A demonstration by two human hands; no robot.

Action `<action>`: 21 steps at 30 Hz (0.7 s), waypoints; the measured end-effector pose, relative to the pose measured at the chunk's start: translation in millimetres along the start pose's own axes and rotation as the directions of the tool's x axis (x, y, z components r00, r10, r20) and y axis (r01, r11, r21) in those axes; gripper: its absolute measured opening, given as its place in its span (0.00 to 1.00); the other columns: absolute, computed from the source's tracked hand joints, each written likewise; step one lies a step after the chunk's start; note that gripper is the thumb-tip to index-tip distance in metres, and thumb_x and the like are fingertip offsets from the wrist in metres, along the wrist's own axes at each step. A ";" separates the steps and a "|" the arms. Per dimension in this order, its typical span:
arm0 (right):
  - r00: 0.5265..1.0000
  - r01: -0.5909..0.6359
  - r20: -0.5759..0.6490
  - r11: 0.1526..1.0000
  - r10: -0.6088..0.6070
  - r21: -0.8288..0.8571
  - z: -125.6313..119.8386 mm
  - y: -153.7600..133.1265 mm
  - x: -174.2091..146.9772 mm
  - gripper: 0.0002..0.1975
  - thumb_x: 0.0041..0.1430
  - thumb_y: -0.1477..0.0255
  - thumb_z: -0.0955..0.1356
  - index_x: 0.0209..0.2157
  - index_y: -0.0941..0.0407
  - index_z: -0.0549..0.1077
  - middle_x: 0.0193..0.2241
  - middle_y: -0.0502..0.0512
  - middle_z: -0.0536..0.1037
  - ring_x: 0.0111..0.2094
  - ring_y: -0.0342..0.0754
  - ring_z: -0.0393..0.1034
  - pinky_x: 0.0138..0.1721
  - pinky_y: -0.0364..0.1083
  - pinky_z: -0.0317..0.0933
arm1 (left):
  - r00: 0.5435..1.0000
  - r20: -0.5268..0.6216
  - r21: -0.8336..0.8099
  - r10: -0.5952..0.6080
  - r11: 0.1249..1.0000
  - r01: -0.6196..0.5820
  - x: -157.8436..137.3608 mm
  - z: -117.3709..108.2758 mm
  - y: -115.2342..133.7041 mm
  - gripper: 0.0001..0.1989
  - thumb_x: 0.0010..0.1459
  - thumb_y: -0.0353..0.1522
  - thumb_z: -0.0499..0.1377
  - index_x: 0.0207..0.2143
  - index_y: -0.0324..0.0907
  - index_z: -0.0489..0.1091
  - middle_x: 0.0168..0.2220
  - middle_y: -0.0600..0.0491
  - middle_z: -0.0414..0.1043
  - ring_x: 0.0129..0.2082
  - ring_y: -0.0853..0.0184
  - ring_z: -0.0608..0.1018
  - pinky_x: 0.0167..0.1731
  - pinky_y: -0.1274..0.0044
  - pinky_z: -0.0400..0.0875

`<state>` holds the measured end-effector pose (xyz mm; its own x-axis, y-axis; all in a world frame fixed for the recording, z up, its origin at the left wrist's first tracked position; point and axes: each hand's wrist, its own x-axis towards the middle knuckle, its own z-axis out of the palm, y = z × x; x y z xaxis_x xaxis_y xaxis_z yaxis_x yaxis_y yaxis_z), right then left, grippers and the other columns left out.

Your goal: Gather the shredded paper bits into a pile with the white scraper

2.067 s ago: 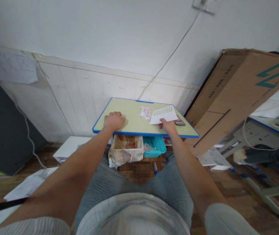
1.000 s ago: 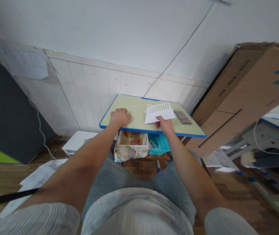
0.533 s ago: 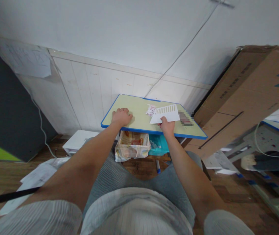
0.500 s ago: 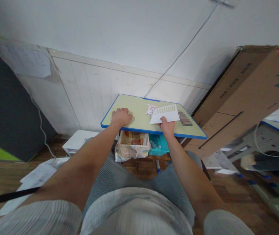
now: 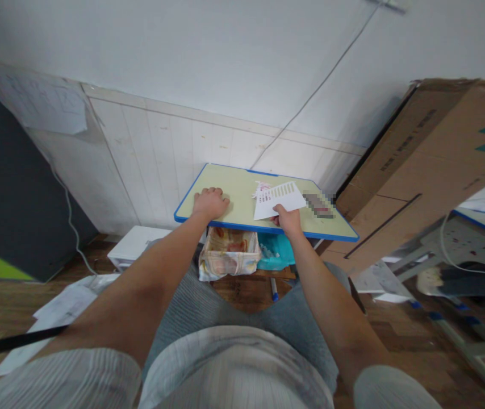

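A small pale green table [image 5: 242, 207] with a blue edge stands against the wall. On its left part my left hand [image 5: 210, 203] lies palm down with the fingers stretched out, holding nothing. My right hand [image 5: 287, 218] pinches a white card [image 5: 280, 200] at its near edge, thumb on top. The card has a row of tan slots or strips and some small dark marks, too small to read. Behind the card, partly hidden by it, is a little heap of white and pink paper bits [image 5: 262, 187]. A blurred-out object [image 5: 320, 205] lies to the right.
Below the tabletop are a cloth-lined basket [image 5: 229, 261] and a turquoise bin [image 5: 275, 253] with pale pieces in it. A large cardboard box [image 5: 430, 147] leans at the right. Loose papers [image 5: 63, 304] and a white box [image 5: 136, 247] are at the left on the floor.
The white card has shifted slightly left and tilted, showing dark marks beside its tan strips. My left hand stays in place on the table.
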<state>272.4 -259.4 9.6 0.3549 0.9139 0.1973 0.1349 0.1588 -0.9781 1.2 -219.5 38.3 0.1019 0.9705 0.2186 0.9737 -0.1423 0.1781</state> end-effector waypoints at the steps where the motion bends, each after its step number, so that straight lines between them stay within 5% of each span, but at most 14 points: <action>1: 1.000 0.001 0.010 1.000 -0.001 0.003 -0.1 0.2 0.3 0.06 0.54 0.73 0.74 0.28 0.50 0.74 0.15 0.50 0.75 0.15 0.47 0.64 0.16 0.43 0.60 | 1.000 0.001 -0.001 -0.001 1.000 0.001 -0.2 -0.4 0.2 0.31 0.79 0.42 0.50 0.73 0.37 0.77 0.77 0.32 0.75 0.76 0.41 0.73 0.73 0.51 0.69; 11: 0.998 0.029 -0.061 0.998 -0.026 0.052 -5.7 3.7 7.3 0.07 0.54 0.70 0.74 0.31 0.49 0.72 0.16 0.45 0.73 0.15 0.46 0.63 0.15 0.42 0.56 | 1.000 -0.002 -0.008 0.001 1.000 -0.001 2.1 1.5 -1.6 0.30 0.79 0.42 0.50 0.72 0.40 0.78 0.77 0.33 0.75 0.76 0.41 0.74 0.73 0.50 0.69; 21: 1.000 0.005 0.021 0.999 -0.006 0.039 -2.1 1.7 2.6 0.06 0.52 0.72 0.75 0.28 0.50 0.73 0.16 0.49 0.75 0.15 0.46 0.65 0.16 0.43 0.60 | 1.000 -0.012 0.001 -0.002 1.000 0.002 0.7 1.4 -0.4 0.30 0.80 0.42 0.50 0.72 0.40 0.78 0.76 0.33 0.76 0.76 0.40 0.74 0.72 0.51 0.69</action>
<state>275.5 -257.5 8.7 0.3348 0.9205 0.2013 0.1008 0.1774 -0.9790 1.2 -218.5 37.0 0.0976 0.9683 0.2297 0.9741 -0.1403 0.1773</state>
